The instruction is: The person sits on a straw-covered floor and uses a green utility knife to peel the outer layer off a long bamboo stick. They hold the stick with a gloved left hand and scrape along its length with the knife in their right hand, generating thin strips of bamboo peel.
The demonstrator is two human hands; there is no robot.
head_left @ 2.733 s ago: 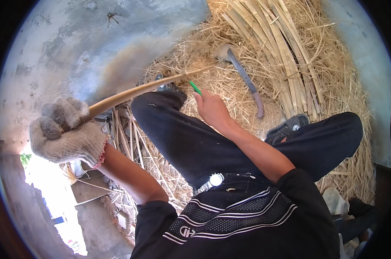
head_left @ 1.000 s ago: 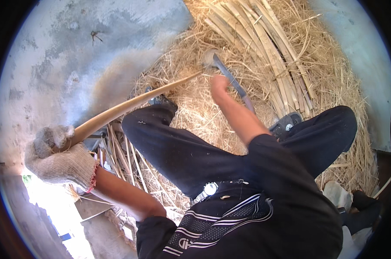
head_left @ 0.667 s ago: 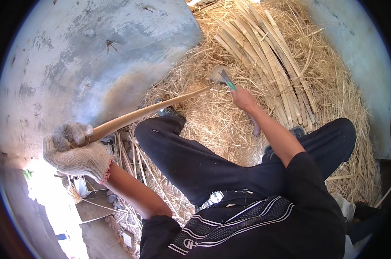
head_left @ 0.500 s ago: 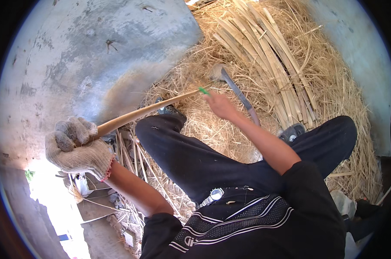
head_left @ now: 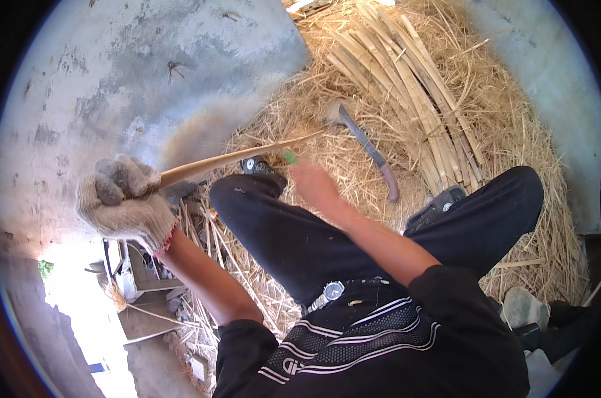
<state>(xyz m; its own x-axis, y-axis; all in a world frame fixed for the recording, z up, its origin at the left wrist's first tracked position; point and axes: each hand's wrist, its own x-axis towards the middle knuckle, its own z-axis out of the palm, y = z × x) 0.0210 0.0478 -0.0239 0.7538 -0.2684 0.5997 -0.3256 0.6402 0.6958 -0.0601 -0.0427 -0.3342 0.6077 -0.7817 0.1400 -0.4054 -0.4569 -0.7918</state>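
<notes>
My left hand (head_left: 125, 202), in a knitted work glove, is wrapped round one end of a long pale bamboo strip (head_left: 227, 160). The strip slants up to the right over my bent knee, its thin tip over the shavings. Bare and blurred by motion, my right hand (head_left: 317, 189) is closed on a small green tool (head_left: 289, 157) just below the strip. Only the green part of this tool shows clearly; whether it touches the strip I cannot tell. To the right of that hand lies a machete (head_left: 367, 142) with a dark blade and brown handle.
Several split bamboo strips (head_left: 416, 93) lie in a bundle at the far right on a thick bed of shavings (head_left: 519, 146). A worn grey wall (head_left: 181, 73) rises at the left. A wristwatch (head_left: 332, 292) rests at my waist. Thin sticks (head_left: 214, 242) lie under my left forearm.
My right hand has moved left and nearer to me, along the strip, with the green tool. The gloved left hand has risen slightly with the strip. The machete's handle is now fully uncovered.
</notes>
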